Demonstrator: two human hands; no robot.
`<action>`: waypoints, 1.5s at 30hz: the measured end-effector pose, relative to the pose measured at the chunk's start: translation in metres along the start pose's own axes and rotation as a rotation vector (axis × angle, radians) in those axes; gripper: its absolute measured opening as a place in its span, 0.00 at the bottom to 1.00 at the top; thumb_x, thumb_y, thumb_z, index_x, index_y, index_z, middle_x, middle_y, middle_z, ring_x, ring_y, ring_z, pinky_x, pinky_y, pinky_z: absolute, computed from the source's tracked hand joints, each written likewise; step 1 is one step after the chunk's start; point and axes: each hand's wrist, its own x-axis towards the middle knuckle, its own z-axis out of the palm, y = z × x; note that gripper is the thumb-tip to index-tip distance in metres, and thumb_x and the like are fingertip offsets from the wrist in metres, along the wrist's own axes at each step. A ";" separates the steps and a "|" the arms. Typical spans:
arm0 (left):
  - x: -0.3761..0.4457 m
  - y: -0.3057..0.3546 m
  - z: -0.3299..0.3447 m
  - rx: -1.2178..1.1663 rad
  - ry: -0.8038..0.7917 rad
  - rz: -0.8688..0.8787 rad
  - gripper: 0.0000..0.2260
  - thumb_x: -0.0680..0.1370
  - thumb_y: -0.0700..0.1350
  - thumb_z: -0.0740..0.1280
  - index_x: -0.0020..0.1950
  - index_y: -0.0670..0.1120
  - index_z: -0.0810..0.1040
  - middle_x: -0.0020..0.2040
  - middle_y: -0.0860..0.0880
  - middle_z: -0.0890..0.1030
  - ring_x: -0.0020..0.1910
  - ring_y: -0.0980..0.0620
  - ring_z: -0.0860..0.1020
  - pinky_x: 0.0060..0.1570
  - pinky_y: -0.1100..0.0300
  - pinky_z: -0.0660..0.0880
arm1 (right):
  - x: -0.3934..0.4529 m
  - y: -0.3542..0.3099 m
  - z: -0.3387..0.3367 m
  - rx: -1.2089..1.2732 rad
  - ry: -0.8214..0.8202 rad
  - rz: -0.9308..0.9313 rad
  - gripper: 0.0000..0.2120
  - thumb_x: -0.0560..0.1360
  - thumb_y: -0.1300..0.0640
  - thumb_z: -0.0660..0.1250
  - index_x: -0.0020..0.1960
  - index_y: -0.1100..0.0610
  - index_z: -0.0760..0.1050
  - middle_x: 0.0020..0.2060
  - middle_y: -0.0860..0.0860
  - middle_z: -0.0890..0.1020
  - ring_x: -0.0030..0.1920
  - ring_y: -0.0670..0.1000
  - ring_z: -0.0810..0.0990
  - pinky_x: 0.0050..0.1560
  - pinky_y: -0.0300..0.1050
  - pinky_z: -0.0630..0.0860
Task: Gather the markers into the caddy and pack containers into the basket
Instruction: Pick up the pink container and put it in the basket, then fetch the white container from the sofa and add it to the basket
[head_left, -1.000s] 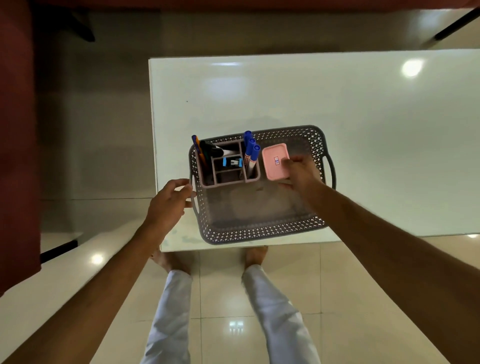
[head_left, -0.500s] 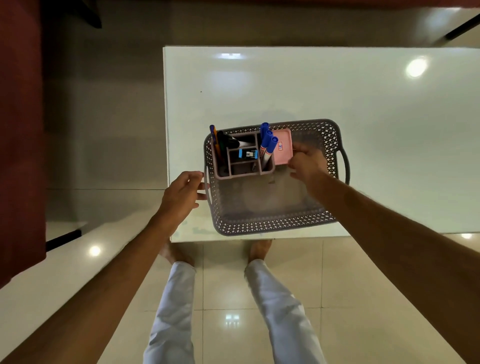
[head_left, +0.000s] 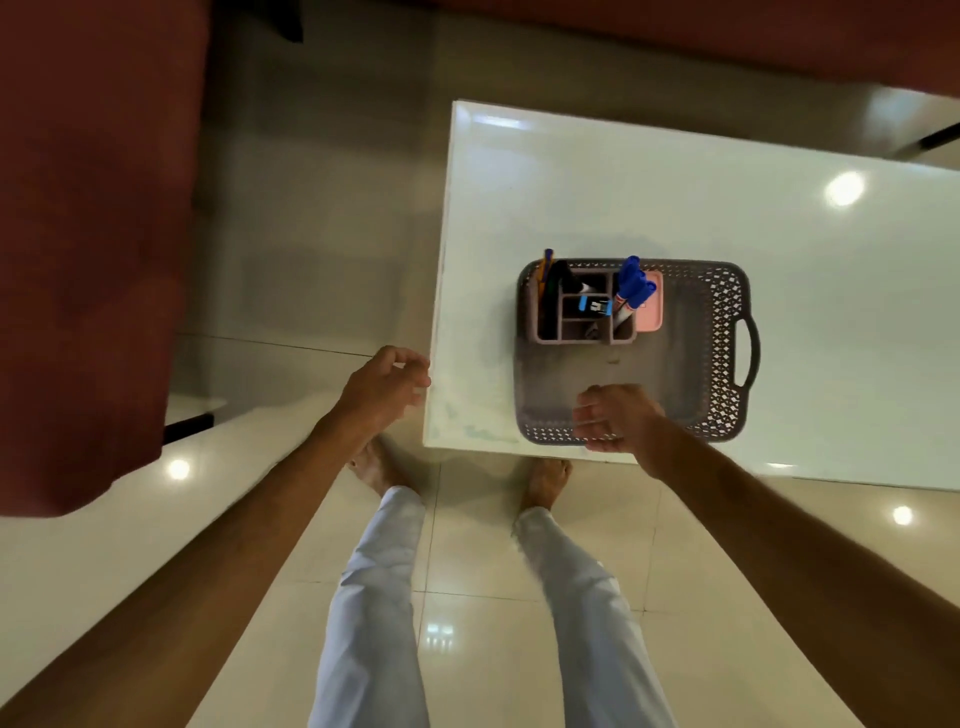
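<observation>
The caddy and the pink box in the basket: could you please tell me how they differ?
The caddy is mauve-grey and split into open compartments; the pink box is pink with a flat closed top. The caddy holds blue-capped markers and pens standing up; nothing shows in or on the pink box. The caddy looks larger and taller; the pink box is lower and partly hidden behind it. Both sit side by side at the basket's far end, and neither hand touches them.

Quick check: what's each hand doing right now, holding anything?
Left hand: open, loosely curled, holding nothing.
Right hand: open, loosely curled, holding nothing.
</observation>
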 end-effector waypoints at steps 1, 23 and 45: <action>-0.009 -0.006 -0.018 0.002 0.001 -0.002 0.13 0.85 0.53 0.63 0.66 0.50 0.78 0.57 0.51 0.86 0.53 0.50 0.85 0.60 0.49 0.79 | -0.015 -0.004 0.015 -0.053 -0.035 -0.007 0.12 0.85 0.58 0.62 0.60 0.63 0.80 0.53 0.61 0.84 0.49 0.60 0.83 0.57 0.55 0.81; -0.274 0.033 -0.356 -0.212 0.321 0.340 0.13 0.84 0.50 0.67 0.68 0.49 0.77 0.60 0.48 0.85 0.54 0.51 0.85 0.43 0.68 0.79 | -0.379 -0.193 0.213 -0.369 -0.151 -0.781 0.08 0.83 0.57 0.66 0.56 0.55 0.84 0.48 0.50 0.88 0.45 0.48 0.85 0.46 0.42 0.79; -0.133 0.158 -0.505 -0.287 0.434 0.192 0.07 0.85 0.42 0.65 0.60 0.43 0.80 0.58 0.42 0.84 0.49 0.45 0.83 0.34 0.74 0.73 | -0.336 -0.506 0.300 -0.615 -0.161 -0.861 0.08 0.81 0.60 0.68 0.56 0.55 0.85 0.54 0.55 0.88 0.50 0.52 0.86 0.52 0.48 0.83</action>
